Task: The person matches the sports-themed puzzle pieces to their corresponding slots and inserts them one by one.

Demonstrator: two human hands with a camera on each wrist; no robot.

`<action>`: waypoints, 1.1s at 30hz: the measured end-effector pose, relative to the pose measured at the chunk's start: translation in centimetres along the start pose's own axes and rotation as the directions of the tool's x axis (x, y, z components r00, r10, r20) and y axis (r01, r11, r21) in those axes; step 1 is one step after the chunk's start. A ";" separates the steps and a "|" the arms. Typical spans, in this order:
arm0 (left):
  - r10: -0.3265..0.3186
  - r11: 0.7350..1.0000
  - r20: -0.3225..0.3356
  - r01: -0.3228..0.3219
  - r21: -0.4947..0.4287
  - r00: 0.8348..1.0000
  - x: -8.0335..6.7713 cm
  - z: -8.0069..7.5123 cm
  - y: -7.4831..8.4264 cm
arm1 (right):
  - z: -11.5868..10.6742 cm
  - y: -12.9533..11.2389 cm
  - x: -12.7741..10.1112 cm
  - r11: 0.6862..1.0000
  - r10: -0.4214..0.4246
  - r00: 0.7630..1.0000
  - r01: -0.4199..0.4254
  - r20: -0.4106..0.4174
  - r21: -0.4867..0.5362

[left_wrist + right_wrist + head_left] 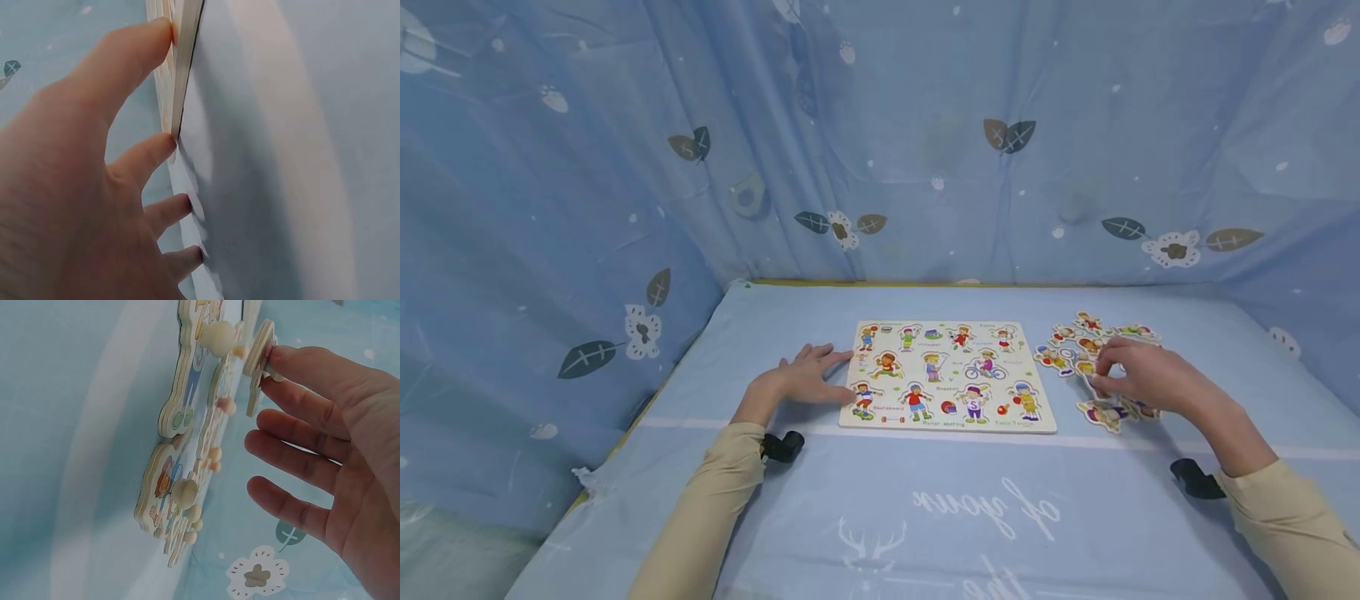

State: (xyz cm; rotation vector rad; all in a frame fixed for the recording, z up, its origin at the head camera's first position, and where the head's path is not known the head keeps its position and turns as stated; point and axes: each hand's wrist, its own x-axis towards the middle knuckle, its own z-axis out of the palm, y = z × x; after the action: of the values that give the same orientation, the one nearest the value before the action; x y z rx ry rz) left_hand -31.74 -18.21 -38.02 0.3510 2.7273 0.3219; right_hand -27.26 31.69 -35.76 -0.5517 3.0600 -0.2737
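Observation:
A wooden knob puzzle board (910, 367) with printed sports figures lies flat on the table. My left hand (808, 375) is at its left edge, fingers spread; in the left wrist view, the thumb (140, 47) rests on the board's edge and the index fingertip touches the corner. On the right, my right hand (1157, 379) pinches a puzzle piece (257, 359) between thumb and index finger, lifted above a pile of loose pieces (1054, 360). The other fingers of that hand stay loosely extended.
The loose pieces overlap each other, with round wooden knobs (185, 494) on top. A blue patterned cloth (880, 500) covers the table. Hanging blue curtains (880, 167) close off the back and sides. A black wrist device (782, 447) sits by the left sleeve.

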 end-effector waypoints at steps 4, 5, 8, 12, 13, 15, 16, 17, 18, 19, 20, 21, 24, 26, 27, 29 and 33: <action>0.008 1.000 0.006 -0.008 -0.003 1.000 -0.1 -0.2 -0.1 | -0.1 -0.1 0.1 1.000 0.007 1.000 -0.007 0.003 -0.008; 0.009 1.000 0.006 -0.009 -0.001 1.000 -0.1 -0.2 -0.1 | -0.1 -0.1 0.1 1.000 0.006 1.000 -0.006 0.002 -0.012; 0.007 1.000 0.000 -0.007 0.006 1.000 -0.1 -0.3 -0.2 | -0.1 -0.2 0.1 1.000 -0.003 1.000 0.003 -0.007 -0.021; 0.007 1.000 -0.002 -0.007 0.006 1.000 0.0 -0.4 -0.3 | -0.1 -0.3 0.3 1.000 -0.010 1.000 0.010 -0.009 -0.024; 0.009 1.000 -0.002 -0.009 0.004 1.000 0.0 -0.5 -0.2 | -0.1 -0.4 0.3 1.000 -0.010 1.000 0.010 -0.005 -0.022; 0.011 1.000 -0.001 -0.011 0.006 1.000 0.1 -0.4 -0.2 | 0.0 -0.5 0.3 1.000 -0.008 1.000 0.008 0.004 -0.019; 0.011 1.000 0.000 -0.011 0.007 1.000 0.2 -0.4 -0.2 | 0.1 -0.5 0.3 1.000 -0.006 1.000 0.007 0.008 -0.017; 0.012 1.000 0.000 -0.012 0.009 1.000 0.2 -0.3 -0.2 | 0.2 -0.6 0.4 1.000 -0.006 1.000 0.006 0.011 -0.018; 0.013 1.000 0.000 -0.013 0.010 1.000 0.3 -0.3 -0.1 | 0.2 -0.6 0.3 1.000 -0.003 1.000 0.004 0.015 -0.016; 0.014 1.000 0.001 -0.014 0.011 1.000 0.3 -0.2 -0.1 | 0.3 -0.6 0.3 1.000 -0.002 1.000 0.002 0.019 -0.016; 0.015 1.000 0.001 -0.015 0.012 1.000 0.4 -0.2 -0.1 | 0.4 -0.7 0.3 1.000 -0.001 1.000 0.001 0.021 -0.016; 0.015 1.000 0.002 -0.016 0.014 1.000 0.4 -0.1 -0.1 | 0.4 -0.7 0.2 1.000 0.000 1.000 0.001 0.023 -0.014; 0.011 1.000 0.008 -0.011 0.014 1.000 0.3 0.0 0.0 | 0.4 -0.8 0.0 1.000 -0.007 1.000 0.007 0.025 -0.010; 0.007 1.000 0.012 -0.007 0.011 1.000 0.3 0.0 0.0 | 0.3 -0.8 -0.1 1.000 -0.014 1.000 0.014 0.023 -0.007; 0.007 1.000 0.014 -0.007 0.008 1.000 0.2 -0.1 0.1 | 0.3 -0.8 -0.1 1.000 -0.018 1.000 0.018 0.020 -0.009; 0.009 1.000 0.012 -0.009 -0.001 1.000 0.2 -0.2 0.2 | 0.2 -0.9 -0.1 1.000 -0.023 1.000 0.023 0.015 -0.015; 0.007 1.000 0.001 -0.007 0.002 1.000 0.1 -0.3 0.1 | 0.0 -1.2 0.4 1.000 -0.022 1.000 0.022 0.016 -0.015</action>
State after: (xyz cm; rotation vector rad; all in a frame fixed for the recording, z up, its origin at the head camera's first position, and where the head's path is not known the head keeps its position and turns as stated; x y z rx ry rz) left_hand -31.88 -18.15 -37.72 0.3611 2.7264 0.3208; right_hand -27.21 30.41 -35.56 -0.5851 3.0449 -0.2453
